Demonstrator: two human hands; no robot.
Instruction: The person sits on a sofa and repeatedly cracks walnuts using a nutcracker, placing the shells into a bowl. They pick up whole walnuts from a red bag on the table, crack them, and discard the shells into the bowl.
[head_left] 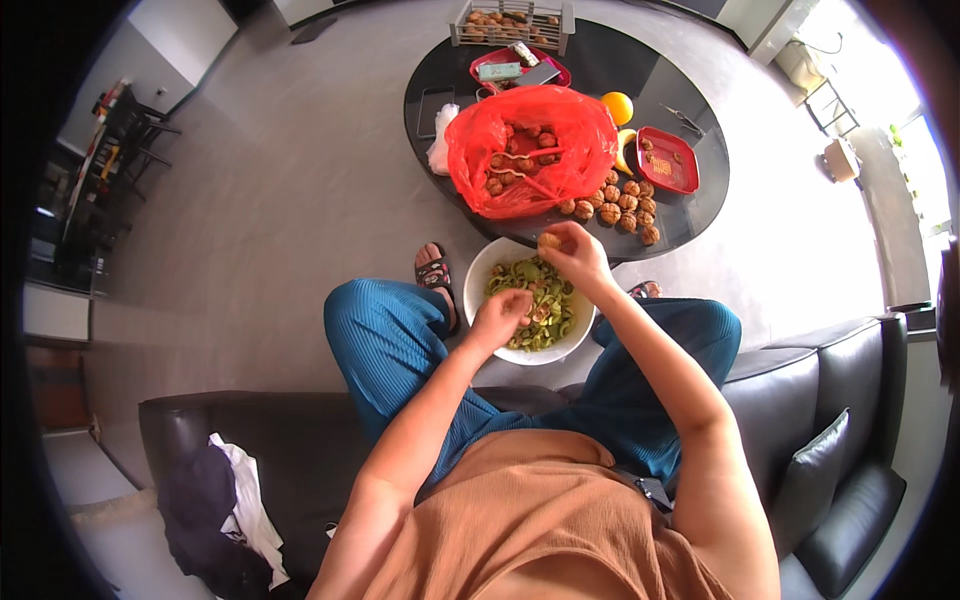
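Observation:
Between my knees stands a white bowl [481, 268] filled with curled green peelings and some brown bits. My right hand [582, 262] is above the bowl's far right rim, its thumb and fingers closed on a walnut [548, 241]. Over the left part of the bowl is my left hand [501, 317], fingers curled together; whatever it may hold is hidden. Beyond the bowl, several walnuts [612, 212] lie in a group near the table edge. More of them sit inside an open red plastic bag [475, 185].
The dark oval table [690, 225] also bears a red tray [682, 180], an orange [618, 107], a banana [625, 150] and a phone-like black slab [436, 110]. A slatted crate [510, 38] stands at its far end. Behind me is a black sofa [300, 425] with clothes [215, 510].

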